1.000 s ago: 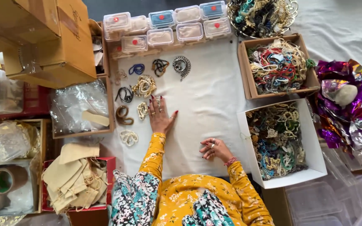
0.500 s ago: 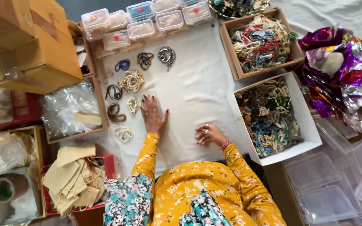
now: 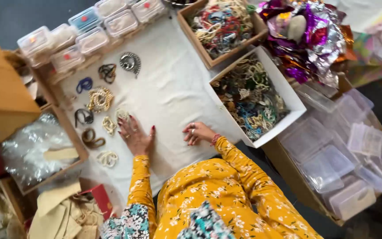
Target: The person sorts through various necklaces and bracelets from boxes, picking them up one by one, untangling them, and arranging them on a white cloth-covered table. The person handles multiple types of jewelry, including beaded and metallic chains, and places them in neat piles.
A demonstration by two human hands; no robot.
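1. Bead bundles lie in small separate heaps on the white cloth, down its left side; the pale bundle nearest your left hand sits right at its fingertips, touching or almost touching them.
2. Your left hand lies flat on the cloth, palm down, fingers spread wide, and grips nothing.
3. Your right hand rests on the cloth near the white box, fingers curled loosely inward; you cannot tell from here whether anything small sits under them.
4. Your two hands are apart, with bare cloth between them.
5. Around the left hand you have a cream bundle just beside the pale one, a brown coil further left, and a whitish bundle nearer your body.
6. Higher up the cloth lie a gold bundle, a dark coil, a blue loop, a black bundle and a silver spiral piece.
7. The white box is full of tangled mixed beads and sits just to the right of your right hand.
8. A brown box behind it also holds tangled strings of beads.
9. Clear lidded tubs line the far edge of the cloth.
10. Shiny foil wrap lies to the far right, and empty clear trays are stacked at the lower right.
11. Your sleeves are yellow with a flower print.
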